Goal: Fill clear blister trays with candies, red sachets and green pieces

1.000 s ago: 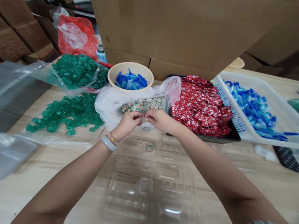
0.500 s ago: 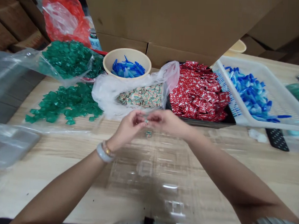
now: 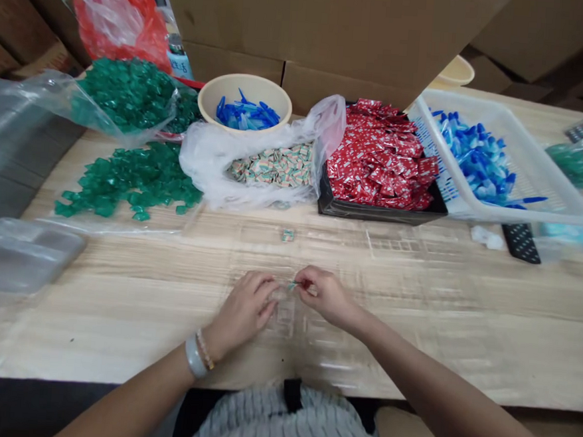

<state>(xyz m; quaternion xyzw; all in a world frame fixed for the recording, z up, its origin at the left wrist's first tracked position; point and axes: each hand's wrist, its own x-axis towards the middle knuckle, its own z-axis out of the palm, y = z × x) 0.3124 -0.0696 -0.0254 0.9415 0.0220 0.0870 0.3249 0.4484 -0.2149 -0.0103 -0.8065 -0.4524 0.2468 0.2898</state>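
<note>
My right hand [image 3: 326,297] pinches a small patterned packet [image 3: 293,284] between thumb and fingertips, just above the clear plastic trays [image 3: 391,285] on the table. Close by on the left, my left hand [image 3: 248,307] is open, its fingers loosely bent and the thumb apart, at the edge of a tray compartment. I see nothing held in it. Another small patterned packet [image 3: 288,235] lies in a compartment farther back. Many like it form a heap [image 3: 275,164] in a white plastic bag [image 3: 200,165].
Green pieces [image 3: 134,181] lie loose and bagged at the left. Along the back stand a cream bowl [image 3: 210,103] with blue pieces, a black box [image 3: 372,211] of red packets and a white basket [image 3: 551,213] of blue pieces. Cardboard [image 3: 305,26] rises behind.
Both hands have come down nearer to me from beside the packet heap and moved apart. The right hand now has the small packet in its fingertips. The camera view has shifted somewhat.
</note>
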